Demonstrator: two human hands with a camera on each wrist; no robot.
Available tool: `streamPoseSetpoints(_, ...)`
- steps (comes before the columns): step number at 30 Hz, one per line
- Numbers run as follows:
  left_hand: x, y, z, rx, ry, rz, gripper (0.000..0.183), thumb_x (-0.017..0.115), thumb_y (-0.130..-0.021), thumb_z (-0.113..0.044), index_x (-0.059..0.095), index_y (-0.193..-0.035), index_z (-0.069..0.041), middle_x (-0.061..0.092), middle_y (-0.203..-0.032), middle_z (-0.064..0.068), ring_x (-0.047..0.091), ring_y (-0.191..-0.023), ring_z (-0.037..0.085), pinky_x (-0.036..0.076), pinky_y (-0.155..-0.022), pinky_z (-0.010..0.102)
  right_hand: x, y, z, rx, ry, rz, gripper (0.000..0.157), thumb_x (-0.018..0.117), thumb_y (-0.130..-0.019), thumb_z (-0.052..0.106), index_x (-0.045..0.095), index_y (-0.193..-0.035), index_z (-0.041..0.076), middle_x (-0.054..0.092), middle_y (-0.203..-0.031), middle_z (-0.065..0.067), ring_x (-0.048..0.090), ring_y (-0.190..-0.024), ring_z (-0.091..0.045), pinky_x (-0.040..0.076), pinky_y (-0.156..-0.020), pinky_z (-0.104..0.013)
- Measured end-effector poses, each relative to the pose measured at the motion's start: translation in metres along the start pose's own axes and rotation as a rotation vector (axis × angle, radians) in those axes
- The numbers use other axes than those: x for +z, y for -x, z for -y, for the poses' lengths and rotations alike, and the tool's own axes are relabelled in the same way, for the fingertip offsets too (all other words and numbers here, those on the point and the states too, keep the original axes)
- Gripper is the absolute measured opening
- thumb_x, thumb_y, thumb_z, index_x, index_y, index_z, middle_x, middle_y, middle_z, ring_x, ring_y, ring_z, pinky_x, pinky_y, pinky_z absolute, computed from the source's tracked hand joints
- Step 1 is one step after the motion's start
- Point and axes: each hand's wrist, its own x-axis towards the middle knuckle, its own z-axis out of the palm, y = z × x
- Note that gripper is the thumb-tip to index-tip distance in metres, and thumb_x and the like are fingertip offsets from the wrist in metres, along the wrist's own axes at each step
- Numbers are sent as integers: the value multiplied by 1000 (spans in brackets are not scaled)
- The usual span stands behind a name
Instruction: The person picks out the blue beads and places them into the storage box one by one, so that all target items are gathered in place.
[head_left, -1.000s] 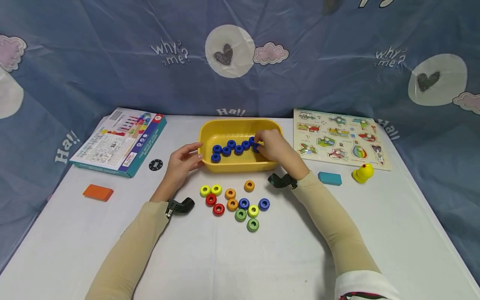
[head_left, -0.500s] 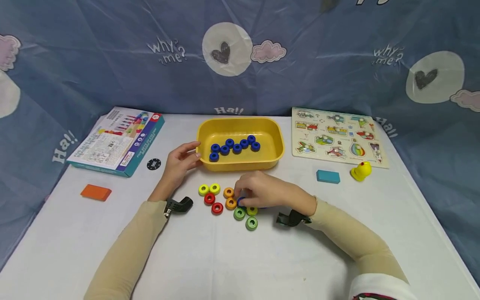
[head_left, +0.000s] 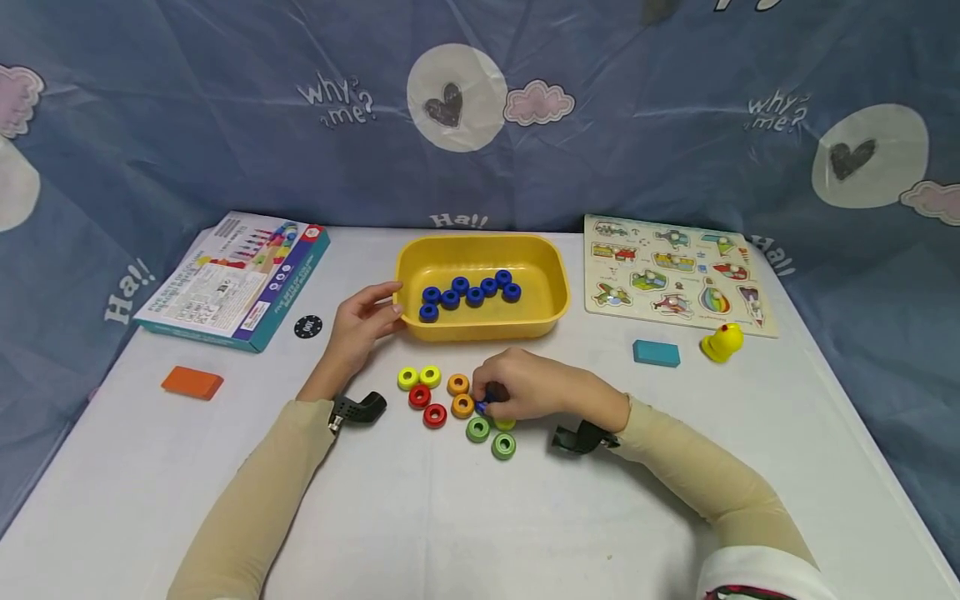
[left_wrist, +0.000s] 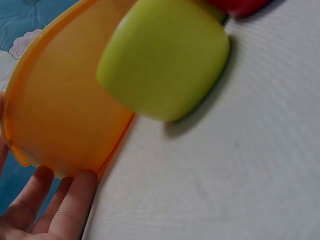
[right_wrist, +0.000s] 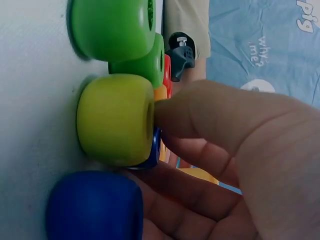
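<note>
My left hand point(head_left: 365, 321) touches the left end of a yellow plastic tub point(head_left: 480, 332), its fingers point(left_wrist: 75, 205) lying fairly straight against the outer wall. Inside the tub lie several blue ring beads point(head_left: 475, 297). In front of it, my right hand point(head_left: 528, 385) pinches a blue bead point(head_left: 482, 407) between thumb and fingers, at table level. The right wrist view shows a yellow bead point(right_wrist: 115, 120) by the thumb and another blue bead point(right_wrist: 95, 207) under the hand. Orange beads point(head_left: 462, 406), green beads point(head_left: 504, 446), red beads point(head_left: 435, 416) and yellow-green beads point(head_left: 408, 379) lie around.
A boxed toy set point(head_left: 236, 279) stands back left, near a black round chip point(head_left: 308, 327) and an orange block point(head_left: 192, 382). To the right are a wooden picture puzzle point(head_left: 675, 275), a blue block point(head_left: 656, 353) and a yellow toy duck point(head_left: 723, 342).
My right hand has left a blue bead in the tub and come back toward me to the loose beads, where its fingers have closed on another blue one. The left hand stays at the tub.
</note>
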Motion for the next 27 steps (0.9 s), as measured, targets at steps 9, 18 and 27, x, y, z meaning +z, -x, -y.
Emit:
streamPoseSetpoints(9,-1,-1,0,-2,-2,-1,43,62,-95,-16,53,-136,-4,49,-141,16,61,-112,18,59,-87,26,-5,-3,3,8,18,-6,9,70,-83,15,69,-92,13,64,-81,6,50,-66,-3,44,-58,-14)
streamPoseSetpoints(18,0,-1,1,-7,6,0,44,62,-95,-17,52,-136,-3,49,-142,16,61,-112,16,59,-86,25,-59,-9,-4,82,14,-287,9,71,-83,16,70,-91,11,69,-83,1,58,-66,-8,52,-59,-20)
streamPoseSetpoints(27,1,1,1,-12,4,-5,43,61,-96,-15,52,-136,-3,49,-141,15,62,-108,12,59,-87,26,-66,-39,-46,377,34,-373,14,74,-83,16,70,-93,7,70,-87,-5,57,-70,-16,49,-65,-25)
